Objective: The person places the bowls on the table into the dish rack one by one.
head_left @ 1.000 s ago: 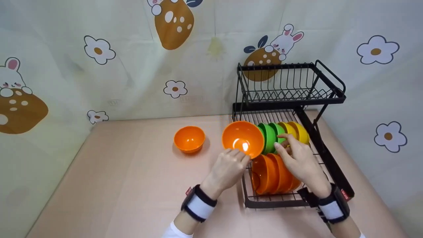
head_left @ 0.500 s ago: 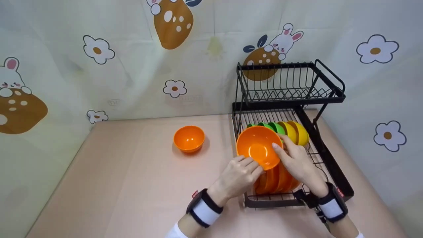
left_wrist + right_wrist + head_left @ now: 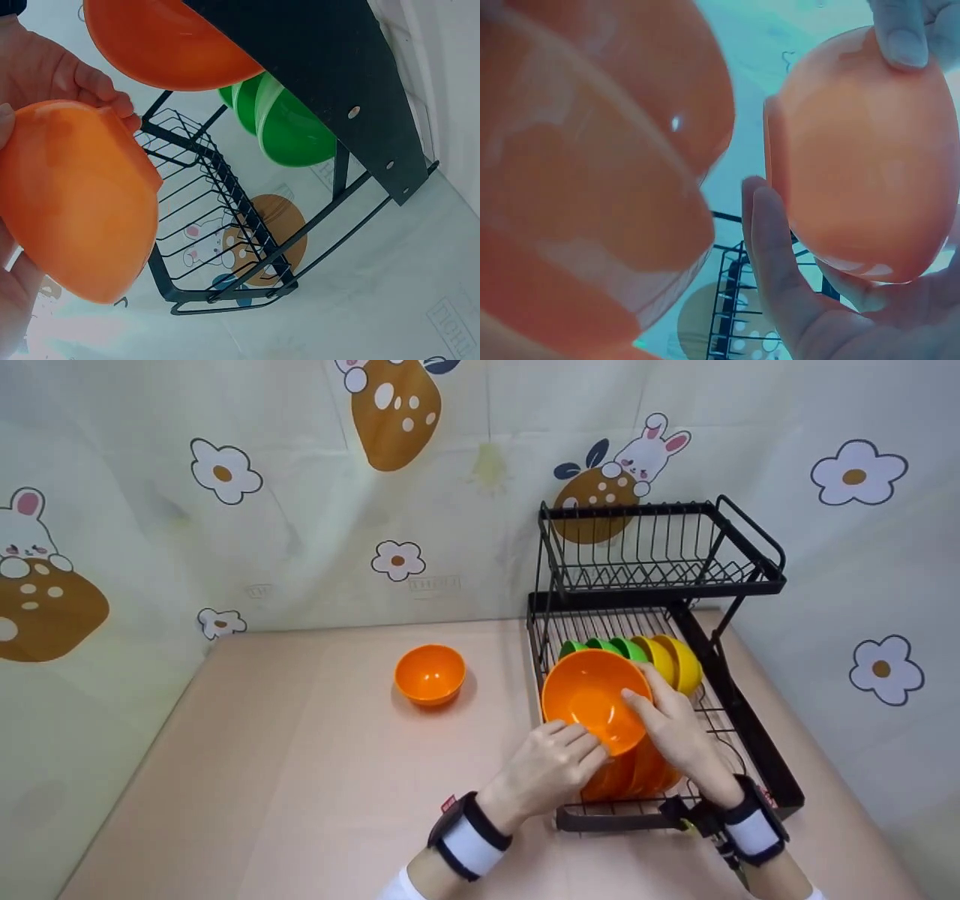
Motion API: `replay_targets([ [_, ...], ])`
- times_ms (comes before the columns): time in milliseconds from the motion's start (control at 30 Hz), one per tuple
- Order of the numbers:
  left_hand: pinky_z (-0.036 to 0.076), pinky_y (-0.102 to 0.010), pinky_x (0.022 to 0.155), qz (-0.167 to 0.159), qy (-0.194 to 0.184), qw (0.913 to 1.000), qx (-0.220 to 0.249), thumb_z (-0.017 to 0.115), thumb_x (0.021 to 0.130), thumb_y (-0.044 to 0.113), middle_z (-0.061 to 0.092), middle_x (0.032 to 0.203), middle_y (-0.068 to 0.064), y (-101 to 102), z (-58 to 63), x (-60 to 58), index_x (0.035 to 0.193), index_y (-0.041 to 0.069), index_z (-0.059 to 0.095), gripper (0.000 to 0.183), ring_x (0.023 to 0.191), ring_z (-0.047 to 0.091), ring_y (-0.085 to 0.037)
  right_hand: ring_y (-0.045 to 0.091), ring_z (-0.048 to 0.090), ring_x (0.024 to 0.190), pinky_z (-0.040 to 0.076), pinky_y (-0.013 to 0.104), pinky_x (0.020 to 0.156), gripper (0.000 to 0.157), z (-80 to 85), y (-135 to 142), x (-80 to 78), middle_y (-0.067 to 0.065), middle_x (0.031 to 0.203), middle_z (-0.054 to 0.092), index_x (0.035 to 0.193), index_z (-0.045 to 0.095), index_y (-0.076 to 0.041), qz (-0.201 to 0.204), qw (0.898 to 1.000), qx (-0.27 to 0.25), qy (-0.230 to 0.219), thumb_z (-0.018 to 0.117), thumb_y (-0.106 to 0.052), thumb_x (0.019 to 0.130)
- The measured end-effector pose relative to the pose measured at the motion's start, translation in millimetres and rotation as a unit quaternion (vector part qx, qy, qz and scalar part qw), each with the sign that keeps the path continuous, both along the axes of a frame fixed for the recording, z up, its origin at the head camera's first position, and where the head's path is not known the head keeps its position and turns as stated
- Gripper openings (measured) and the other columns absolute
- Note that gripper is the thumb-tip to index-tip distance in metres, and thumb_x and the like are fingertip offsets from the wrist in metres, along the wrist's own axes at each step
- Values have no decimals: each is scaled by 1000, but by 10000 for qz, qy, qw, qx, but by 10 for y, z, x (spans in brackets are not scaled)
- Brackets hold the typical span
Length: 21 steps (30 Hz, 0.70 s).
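Observation:
An orange bowl (image 3: 589,686) is held up over the left part of the dish rack (image 3: 600,821), its hollow facing the head camera. My left hand (image 3: 551,769) pinches its near rim. On the bowl's right side, my right hand (image 3: 682,735) has the thumb inside the rim and the fingers behind the wall. The right wrist view shows the underside of this bowl (image 3: 870,165) between both hands. Below it, several orange bowls (image 3: 634,780) stand on edge in the rack's front row, partly covered. Green bowls (image 3: 626,647) and yellow bowls (image 3: 681,664) stand in the row behind.
Another orange bowl (image 3: 430,675) sits upright on the table (image 3: 300,750), left of the rack. The rack's upper basket (image 3: 667,594) overhangs the back of the lower tier. A patterned cloth wall (image 3: 465,510) stands behind, and more wall rises at the right.
My left hand has carried the orange bowl rightward and slightly nearer, over the front row. My right hand, earlier apart from it with fingers spread, now holds its right side.

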<state>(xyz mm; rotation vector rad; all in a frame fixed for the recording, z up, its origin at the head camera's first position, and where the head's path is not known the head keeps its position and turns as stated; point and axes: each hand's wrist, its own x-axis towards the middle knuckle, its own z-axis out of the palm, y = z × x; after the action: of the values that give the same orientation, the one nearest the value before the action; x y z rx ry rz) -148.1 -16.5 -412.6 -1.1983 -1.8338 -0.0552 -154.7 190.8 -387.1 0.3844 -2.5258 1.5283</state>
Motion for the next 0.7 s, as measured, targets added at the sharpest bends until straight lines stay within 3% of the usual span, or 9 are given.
replay_targets([
  [133, 56, -16, 74, -24, 73, 9999, 71, 89, 92, 31, 82, 93, 6, 5, -10, -10, 91, 17, 79, 16, 82, 75, -6, 34, 70, 112, 58, 20, 83, 42, 20, -2, 19, 31, 140, 65, 152, 50, 9, -6, 9996, -225, -149, 51, -4, 112],
  [333, 55, -17, 75, -16, 23, 9999, 104, 85, 95, 35, 81, 97, 7, 29, -49, -21, 95, 19, 80, 17, 88, 74, -8, 33, 71, 107, 58, 21, 80, 42, 13, 21, 22, 30, 135, 68, 151, 52, 9, -36, 9999, -159, 22, 48, -5, 112],
  [533, 55, -19, 80, 382, -39, 9992, 120, 83, 96, 41, 75, 100, 5, 24, -56, -29, 101, 17, 74, 26, 94, 69, -12, 30, 71, 96, 58, 23, 72, 40, 52, 105, 15, 29, 131, 69, 148, 55, 6, -183, 9994, -26, 281, 44, -6, 111],
  [700, 52, -18, 75, 714, -369, 9964, 273, 84, 95, 41, 71, 98, 3, 9, -53, -28, 102, 15, 70, 30, 90, 63, -13, 42, 73, 99, 58, 20, 69, 41, 129, 224, 18, 33, 134, 67, 148, 55, 5, -472, 9980, 192, 363, 44, -7, 111],
])
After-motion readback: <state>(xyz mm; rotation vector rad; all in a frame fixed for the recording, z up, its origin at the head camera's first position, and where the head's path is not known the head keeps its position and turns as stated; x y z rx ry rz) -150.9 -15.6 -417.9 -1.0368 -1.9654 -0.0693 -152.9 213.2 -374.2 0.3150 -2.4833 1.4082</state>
